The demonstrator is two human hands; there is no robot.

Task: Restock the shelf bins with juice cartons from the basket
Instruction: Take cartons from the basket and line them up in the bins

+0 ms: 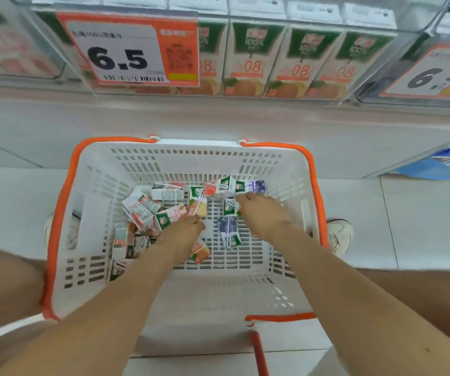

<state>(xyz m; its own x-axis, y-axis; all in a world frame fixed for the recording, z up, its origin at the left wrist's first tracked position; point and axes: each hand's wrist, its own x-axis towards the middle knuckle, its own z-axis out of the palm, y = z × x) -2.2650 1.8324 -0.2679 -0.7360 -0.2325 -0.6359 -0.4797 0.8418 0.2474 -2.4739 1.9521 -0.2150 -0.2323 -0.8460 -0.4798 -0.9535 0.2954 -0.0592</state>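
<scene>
A white basket with an orange rim [63, 202] stands on the floor between my feet and holds several small juice cartons. My left hand [183, 232] reaches into the middle of it, fingertips pinched on an orange juice carton [198, 206]. My right hand [265, 214] is further right, fingers curled on the edge of a green-topped carton [229, 208]. A purple grape carton [229, 230] lies flat between my hands, and peach cartons [139, 208] are piled at the left. The clear shelf bin [259, 61] above holds a row of upright orange juice cartons.
An orange price tag reading 6.5 [126, 50] hangs on the bin's front, with a second tag [435, 77] on the bin to the right. A blue package [446, 161] lies under the shelf at right. My shoe [340, 234] stands beside the basket.
</scene>
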